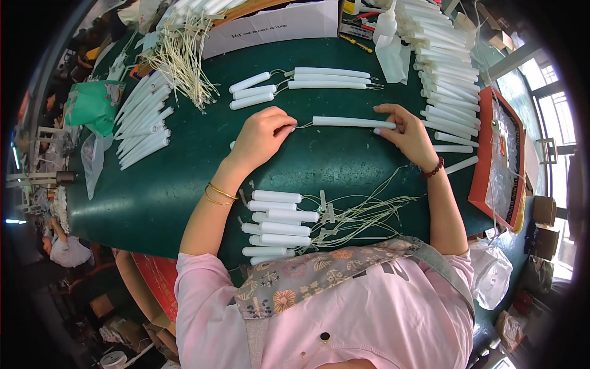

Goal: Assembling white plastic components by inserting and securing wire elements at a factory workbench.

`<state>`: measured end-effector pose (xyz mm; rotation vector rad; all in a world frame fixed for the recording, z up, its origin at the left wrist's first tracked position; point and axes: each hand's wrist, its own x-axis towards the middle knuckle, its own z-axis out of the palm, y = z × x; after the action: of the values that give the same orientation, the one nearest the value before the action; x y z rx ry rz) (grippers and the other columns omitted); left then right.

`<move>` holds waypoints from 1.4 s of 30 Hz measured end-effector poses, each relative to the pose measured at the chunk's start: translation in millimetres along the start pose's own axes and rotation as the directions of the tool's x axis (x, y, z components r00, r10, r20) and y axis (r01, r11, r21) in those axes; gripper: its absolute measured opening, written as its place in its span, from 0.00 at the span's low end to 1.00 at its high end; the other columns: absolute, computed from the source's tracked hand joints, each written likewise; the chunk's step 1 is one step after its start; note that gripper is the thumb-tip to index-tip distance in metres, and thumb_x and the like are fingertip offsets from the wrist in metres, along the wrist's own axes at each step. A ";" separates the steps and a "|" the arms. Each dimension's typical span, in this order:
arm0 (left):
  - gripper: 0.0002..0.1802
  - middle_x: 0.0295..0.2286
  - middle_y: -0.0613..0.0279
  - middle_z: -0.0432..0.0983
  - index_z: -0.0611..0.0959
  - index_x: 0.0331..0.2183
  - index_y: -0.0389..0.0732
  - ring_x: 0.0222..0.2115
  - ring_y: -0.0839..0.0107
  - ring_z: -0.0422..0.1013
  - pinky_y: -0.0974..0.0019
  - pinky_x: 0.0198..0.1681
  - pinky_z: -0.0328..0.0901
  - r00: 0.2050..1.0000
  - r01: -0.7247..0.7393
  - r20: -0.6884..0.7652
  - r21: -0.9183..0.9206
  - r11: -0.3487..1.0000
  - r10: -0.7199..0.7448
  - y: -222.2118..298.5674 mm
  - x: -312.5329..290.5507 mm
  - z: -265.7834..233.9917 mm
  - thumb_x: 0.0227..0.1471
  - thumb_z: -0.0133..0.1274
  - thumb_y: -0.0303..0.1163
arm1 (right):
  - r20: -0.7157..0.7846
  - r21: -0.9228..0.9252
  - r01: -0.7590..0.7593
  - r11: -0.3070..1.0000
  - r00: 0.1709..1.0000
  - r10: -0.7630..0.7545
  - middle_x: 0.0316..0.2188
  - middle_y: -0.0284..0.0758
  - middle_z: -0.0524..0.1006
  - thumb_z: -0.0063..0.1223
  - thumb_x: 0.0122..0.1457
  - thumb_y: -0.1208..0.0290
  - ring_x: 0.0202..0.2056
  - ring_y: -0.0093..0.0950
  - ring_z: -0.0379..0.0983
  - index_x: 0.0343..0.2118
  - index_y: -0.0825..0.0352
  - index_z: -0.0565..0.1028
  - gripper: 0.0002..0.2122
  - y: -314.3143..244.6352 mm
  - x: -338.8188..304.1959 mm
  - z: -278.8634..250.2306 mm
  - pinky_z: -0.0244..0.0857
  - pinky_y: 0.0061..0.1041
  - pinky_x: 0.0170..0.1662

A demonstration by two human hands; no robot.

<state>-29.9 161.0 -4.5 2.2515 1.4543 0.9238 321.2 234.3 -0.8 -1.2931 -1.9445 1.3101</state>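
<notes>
- Evidently, in the head view, a long white tube (347,122) was the thing being handled; it lay crosswise between the two hands, over the middle of the green table (172,197), nearer its far edge than the stack at its near edge.
- The left hand (263,136) had thumb and forefinger pinched narrow on a thin wire (303,125) at the tube's left end, its other fingers curled in. A white tip (232,146) showed beside that wrist; I could not tell whether it was held.
- The right hand (405,132) had thumb and forefinger set wide about the tube's right end; how firmly they gripped, I could not tell.
- Beyond the hands, toward the far edge, lay long tubes (332,79) wired to short tubes (253,93).
- At the near edge sat a stack of short white tubes (284,229), pale wires (369,215) trailing toward the right.
- Along the right edge ran a row of white tubes (452,92), with an orange-red box (481,154) near its lower end.
- Near the far left corner were a wire bundle (181,64), more tubes (144,132) and a green bag (89,106).
</notes>
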 end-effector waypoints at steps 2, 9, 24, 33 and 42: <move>0.07 0.34 0.60 0.83 0.89 0.37 0.35 0.29 0.70 0.78 0.70 0.34 0.72 1.000 0.006 0.004 -0.083 0.997 -0.006 1.2 1.7 2.9 0.54 0.65 0.22 | -0.013 -0.037 0.051 0.998 0.999 -0.052 0.35 0.26 0.78 0.66 0.60 0.81 0.31 0.09 0.67 0.50 0.69 0.79 0.15 12.0 1.2 0.2 0.63 0.13 0.35; 0.07 0.34 0.61 0.83 0.89 0.37 0.37 0.31 0.69 0.78 0.68 0.35 0.72 0.994 0.081 -0.060 -0.160 0.984 -0.092 3.9 1.2 7.1 0.54 0.66 0.22 | -0.047 -0.076 0.098 0.992 0.994 -0.102 0.32 0.26 0.79 0.66 0.61 0.78 0.30 0.09 0.67 0.48 0.68 0.81 0.12 4.1 -1.3 -1.5 0.63 0.12 0.33; 0.05 0.31 0.64 0.79 0.89 0.33 0.40 0.34 0.63 0.76 0.60 0.37 0.72 0.991 -0.119 -0.062 0.004 0.993 0.119 5.9 0.9 13.2 0.51 0.66 0.25 | 0.052 -0.490 0.475 0.731 0.853 -0.520 0.37 0.34 0.84 0.65 0.58 0.78 0.40 0.30 0.79 0.46 0.66 0.84 0.12 -18.2 -7.7 5.7 0.73 0.27 0.42; 0.09 0.33 0.63 0.81 0.90 0.37 0.40 0.34 0.63 0.77 0.63 0.36 0.72 0.989 -0.135 -0.039 0.164 0.977 0.143 1.1 2.9 14.9 0.51 0.67 0.25 | 0.045 -0.274 0.319 0.907 0.947 -0.319 0.37 0.36 0.81 0.63 0.61 0.79 0.36 0.30 0.78 0.47 0.67 0.83 0.12 -10.5 -6.9 4.5 0.72 0.27 0.41; 0.08 0.36 0.61 0.81 0.90 0.35 0.39 0.34 0.61 0.76 0.61 0.38 0.72 0.996 -0.002 -0.090 -0.024 1.000 -0.001 4.3 2.3 11.1 0.49 0.69 0.27 | 0.059 -0.354 0.201 0.913 0.980 -0.193 0.37 0.36 0.76 0.72 0.55 0.67 0.34 0.32 0.75 0.54 0.63 0.77 0.23 -32.3 -20.2 9.2 0.69 0.28 0.39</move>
<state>-18.9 162.1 -9.5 2.2192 1.4719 1.0504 308.8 208.8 26.3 -1.2017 -2.3405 0.9025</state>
